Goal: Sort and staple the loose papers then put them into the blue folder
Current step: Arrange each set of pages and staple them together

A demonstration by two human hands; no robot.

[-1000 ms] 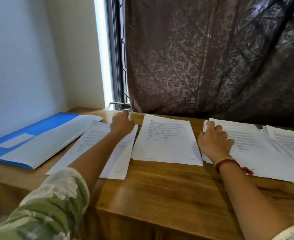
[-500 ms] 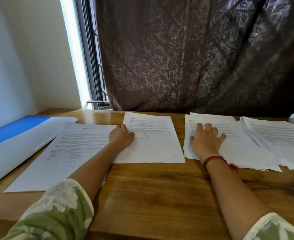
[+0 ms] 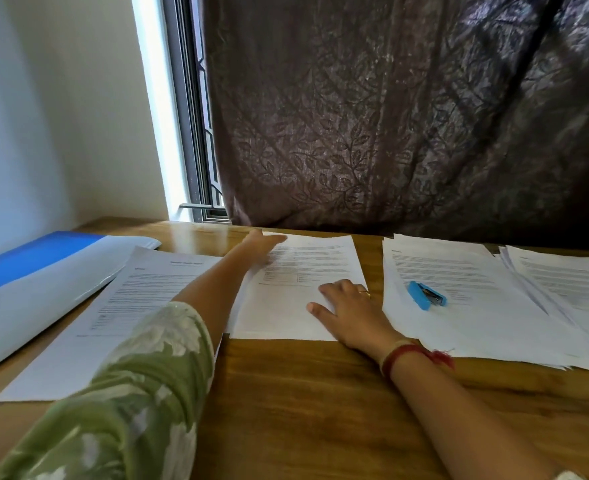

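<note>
**A:** Your right hand [image 3: 348, 308] lies flat, fingers spread, pinning the middle sheet [image 3: 306, 265]. Your left hand [image 3: 263, 245] is at its far corner. The fingers look straight, though they're blurred.

**B:** Hold that palm down while you gather the sheet. The stapler [image 3: 426, 295] lies on the right pile [image 3: 476, 317], just beside you. The blue folder [image 3: 33, 252] sits open at far left, beyond the left sheet [image 3: 140, 306].

**A:** Press lightly. I'd expect loose paper to slide on this table [image 3: 303, 393].

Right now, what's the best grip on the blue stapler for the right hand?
The blue stapler lies flat and diagonal on a paper stack, free all round: probably pinch its two long sides mid-body, from above. The right hand, flat on the middle sheet, is nearest.
</note>
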